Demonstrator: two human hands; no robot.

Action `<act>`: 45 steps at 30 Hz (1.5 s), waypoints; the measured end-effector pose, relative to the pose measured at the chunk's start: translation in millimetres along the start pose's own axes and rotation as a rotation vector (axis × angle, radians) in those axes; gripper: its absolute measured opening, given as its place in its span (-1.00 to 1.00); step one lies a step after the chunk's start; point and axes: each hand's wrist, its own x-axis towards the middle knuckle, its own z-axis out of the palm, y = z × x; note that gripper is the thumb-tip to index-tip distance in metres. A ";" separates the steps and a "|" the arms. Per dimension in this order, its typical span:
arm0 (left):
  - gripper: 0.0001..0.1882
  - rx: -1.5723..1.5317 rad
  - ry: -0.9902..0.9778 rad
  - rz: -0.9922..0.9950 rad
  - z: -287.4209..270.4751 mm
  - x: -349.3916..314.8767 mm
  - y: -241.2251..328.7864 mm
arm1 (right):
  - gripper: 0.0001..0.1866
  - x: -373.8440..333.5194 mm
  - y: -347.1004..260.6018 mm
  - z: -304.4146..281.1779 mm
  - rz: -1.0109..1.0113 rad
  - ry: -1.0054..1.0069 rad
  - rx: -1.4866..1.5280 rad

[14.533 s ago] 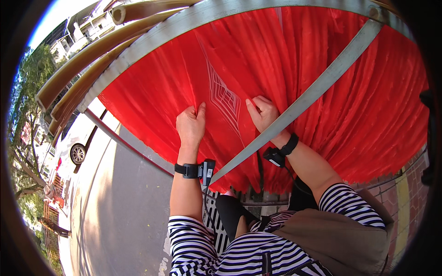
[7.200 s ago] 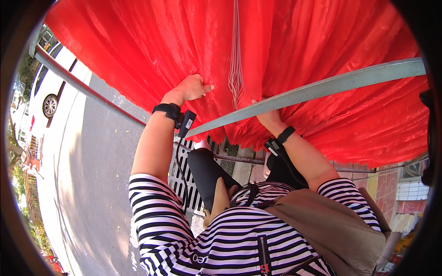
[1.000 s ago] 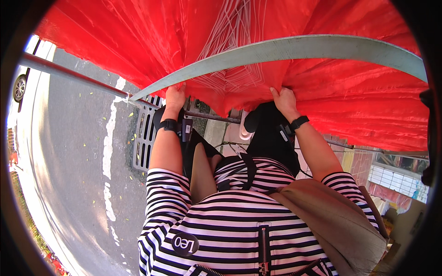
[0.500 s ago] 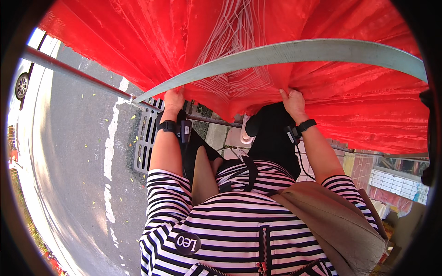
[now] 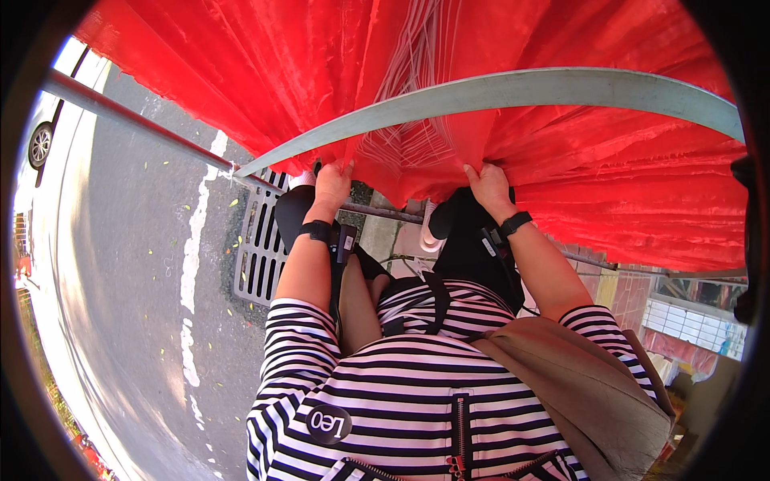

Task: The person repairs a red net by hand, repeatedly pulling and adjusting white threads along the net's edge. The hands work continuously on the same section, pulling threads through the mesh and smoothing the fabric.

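Note:
Red cloth (image 5: 577, 48) spreads across the whole far side of the view, gathered in creases. Down its middle runs a band of loose white threads (image 5: 405, 144) with thinner red cloth beside it. My left hand (image 5: 334, 191) pinches the cloth's near edge left of the threads, its fingertips partly hidden by the folds. On the other side of the band, my right hand (image 5: 488, 189) grips the same edge with the thumb on top. A grey metal strip (image 5: 513, 90) crosses above the cloth, beyond both hands.
A reddish metal pole (image 5: 144, 120) meets the strip's left end. Below it lie a slotted drain grate (image 5: 258, 248) and a road with a white line (image 5: 192, 264). A parked car's wheel (image 5: 40, 146) shows at far left. A wire rack (image 5: 695, 325) stands at right.
My left hand has moved right and my right hand a little left, so they are closer together. The threaded band of cloth between them has narrowed.

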 end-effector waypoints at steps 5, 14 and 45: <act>-0.62 0.186 -0.152 0.065 23.1 -13.1 34.8 | -0.64 -5.1 -13.2 19.5 -0.004 -0.092 0.062; -0.74 0.277 -0.178 0.296 60.8 -2.8 73.5 | -0.79 -17.2 -104.5 -14.5 -0.159 -0.399 0.636; -0.82 -0.459 -0.232 0.393 -214.8 -88.3 242.4 | -0.24 83.3 -293.5 -117.6 -0.764 0.629 0.712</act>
